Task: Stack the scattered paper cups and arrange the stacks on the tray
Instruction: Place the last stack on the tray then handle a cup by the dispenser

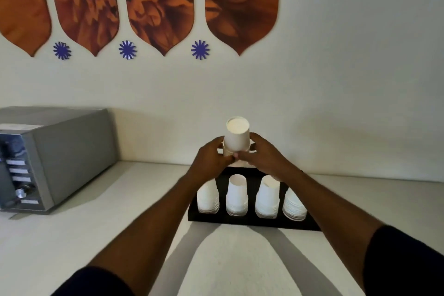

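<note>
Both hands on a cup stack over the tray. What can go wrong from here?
1. The right hand sits just over a front-row stack on the tray; lowering may topple it.
2. Both it and the left hand grip the held stack low; its top cup may tip.
</note>
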`<state>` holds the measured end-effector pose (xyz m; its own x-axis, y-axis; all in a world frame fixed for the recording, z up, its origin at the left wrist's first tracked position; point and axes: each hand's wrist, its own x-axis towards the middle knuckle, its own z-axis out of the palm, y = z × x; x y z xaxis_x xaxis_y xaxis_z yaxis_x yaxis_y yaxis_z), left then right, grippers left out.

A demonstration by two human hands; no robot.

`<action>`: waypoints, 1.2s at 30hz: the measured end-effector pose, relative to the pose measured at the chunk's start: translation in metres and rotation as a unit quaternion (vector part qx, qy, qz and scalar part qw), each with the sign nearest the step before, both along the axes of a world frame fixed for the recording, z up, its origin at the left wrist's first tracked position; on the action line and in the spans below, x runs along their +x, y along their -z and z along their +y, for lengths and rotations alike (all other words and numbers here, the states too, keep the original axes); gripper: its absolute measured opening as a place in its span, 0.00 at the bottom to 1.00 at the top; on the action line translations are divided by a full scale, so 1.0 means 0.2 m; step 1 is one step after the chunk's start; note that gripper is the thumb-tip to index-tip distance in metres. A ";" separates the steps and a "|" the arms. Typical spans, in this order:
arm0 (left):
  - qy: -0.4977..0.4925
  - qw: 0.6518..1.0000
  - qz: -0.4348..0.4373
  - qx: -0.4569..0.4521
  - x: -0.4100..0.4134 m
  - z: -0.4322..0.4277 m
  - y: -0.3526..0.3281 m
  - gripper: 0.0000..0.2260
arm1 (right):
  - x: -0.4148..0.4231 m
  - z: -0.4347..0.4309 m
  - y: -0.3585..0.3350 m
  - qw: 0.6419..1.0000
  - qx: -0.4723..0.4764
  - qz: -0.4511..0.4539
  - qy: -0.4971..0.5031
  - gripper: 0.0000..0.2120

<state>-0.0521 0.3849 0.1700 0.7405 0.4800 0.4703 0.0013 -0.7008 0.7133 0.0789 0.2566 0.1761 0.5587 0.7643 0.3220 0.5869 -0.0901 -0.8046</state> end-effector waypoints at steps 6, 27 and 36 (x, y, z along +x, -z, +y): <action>-0.007 0.992 0.123 0.016 0.24 0.36 0.07 0.22 | 0.26 0.36 0.08 0.992 -0.081 0.092 -0.036 0.28; 0.146 0.942 0.290 -0.083 0.55 0.79 0.52 0.15 | 0.59 0.73 0.43 0.899 -0.432 0.051 -0.042 0.22; 0.067 0.959 0.275 0.007 0.51 0.81 0.48 0.21 | 0.58 0.70 0.28 0.869 -0.493 -0.046 -0.005 0.05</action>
